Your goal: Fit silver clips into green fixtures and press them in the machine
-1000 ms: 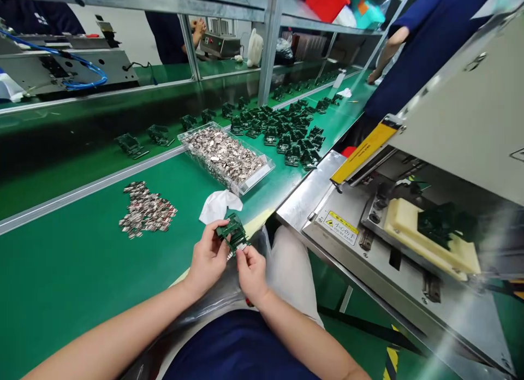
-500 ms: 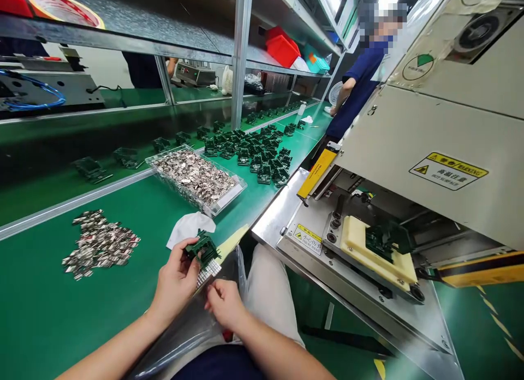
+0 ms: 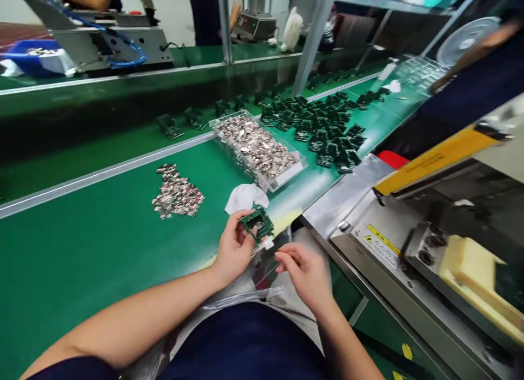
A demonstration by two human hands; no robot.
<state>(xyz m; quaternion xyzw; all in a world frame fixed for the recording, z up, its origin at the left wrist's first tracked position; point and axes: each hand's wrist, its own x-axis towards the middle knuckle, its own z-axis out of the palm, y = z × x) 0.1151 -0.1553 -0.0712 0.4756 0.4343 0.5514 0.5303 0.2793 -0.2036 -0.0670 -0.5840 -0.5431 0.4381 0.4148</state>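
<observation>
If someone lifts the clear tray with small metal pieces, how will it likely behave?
The clear tray looks stiff, as its walls stand straight under the load. It is probably heavy for its size, because many small metal pieces are heaped inside. Tilted, it may spill: the top is open and the pieces look loose.

Below the frame's centre, our left hand point(image 3: 236, 250) grips, thumb on top; slightly right, our right hand point(image 3: 306, 276) curls its fingers, both forearms point(image 3: 139, 317) slanting up from the bottom.
</observation>
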